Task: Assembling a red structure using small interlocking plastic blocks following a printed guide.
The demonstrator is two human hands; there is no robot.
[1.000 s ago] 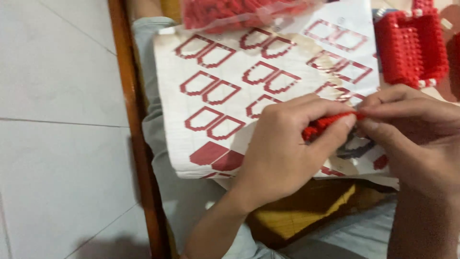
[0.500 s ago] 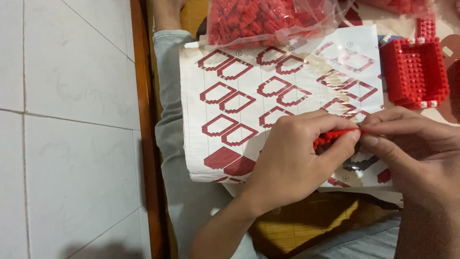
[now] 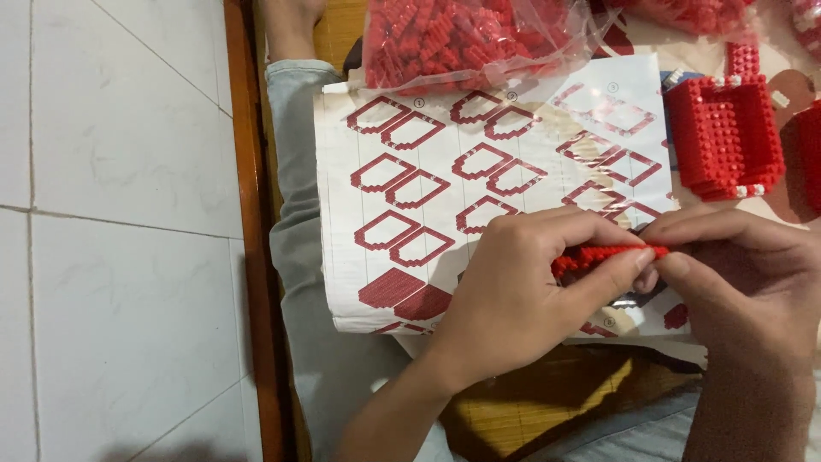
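Floor: pale tiles fill the left of the frame, cut off by a brown wooden edge point(image 3: 248, 214) running top to bottom.
Sheet: an instruction sheet point(image 3: 445, 137) printed with red outline diagrams lies across the middle, over a leg in grey-blue cloth point(image 3: 295, 257).
Left hand: the left hand point(image 3: 522, 291) sits at centre, fingers curled, thumb and forefinger pinching the near end of a red brick strip point(image 3: 599, 254).
Right hand: the right hand point(image 3: 744, 274) comes in from the right edge, fingertips pressed together on the strip's far end, so both hands meet on it.
Strip: a short row of small red studded bricks, held just above the lower right part of the sheet; only its top edge shows between the fingers.
Change: against a second ago the view has swung right and down the sheet, and more of the bag now shows at the top; the hands sit on the strip as they did, and it reads a touch longer and straighter.
Meaning: I judge the pieces are being pressed on one at a time, with the grip unchanged between them.
Bag: a clear plastic bag of loose red bricks point(image 3: 462, 38) rests at top centre, overlapping the sheet's upper edge.
Built part: an open red brick box point(image 3: 723, 137) with white studs stands at upper right, apart from the hands.
Below: yellow-brown wood point(image 3: 547, 402) shows under the wrists.
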